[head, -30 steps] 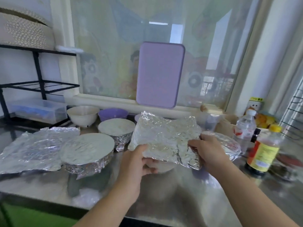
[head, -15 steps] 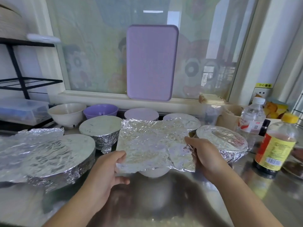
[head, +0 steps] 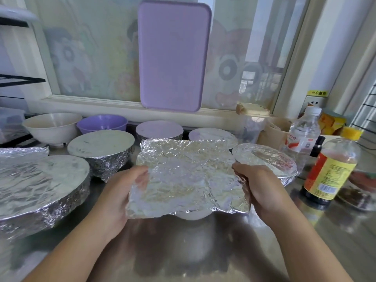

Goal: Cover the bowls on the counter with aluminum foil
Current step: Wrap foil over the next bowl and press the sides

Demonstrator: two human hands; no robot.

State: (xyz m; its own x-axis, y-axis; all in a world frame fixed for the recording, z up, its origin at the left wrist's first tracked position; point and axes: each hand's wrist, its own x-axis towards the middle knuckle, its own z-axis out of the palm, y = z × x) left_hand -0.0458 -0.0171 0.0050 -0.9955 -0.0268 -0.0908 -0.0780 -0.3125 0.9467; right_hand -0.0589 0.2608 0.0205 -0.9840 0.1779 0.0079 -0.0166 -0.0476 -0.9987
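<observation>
A crinkled foil sheet (head: 187, 176) lies flat over a small white bowl (head: 193, 215), whose near rim peeks out below the foil's front edge. My left hand (head: 120, 192) grips the sheet's left edge and my right hand (head: 258, 188) grips its right edge. Several foil-covered bowls stand around: a large one (head: 40, 188) at left, one (head: 101, 147) behind it, two at the back (head: 159, 130) (head: 212, 136), one (head: 268, 159) at right. A white bowl (head: 51, 127) and a purple bowl (head: 101, 123) stand uncovered at the back left.
A loose foil sheet (head: 22, 152) lies at far left. A purple cutting board (head: 173, 55) leans on the window. A water bottle (head: 301, 135) and a sauce bottle (head: 329, 169) stand at right on the steel counter (head: 193, 251).
The foil sheet came down from a raised tilt to lie flat over the small white bowl. Both hands lowered with it, and the view moved closer.
</observation>
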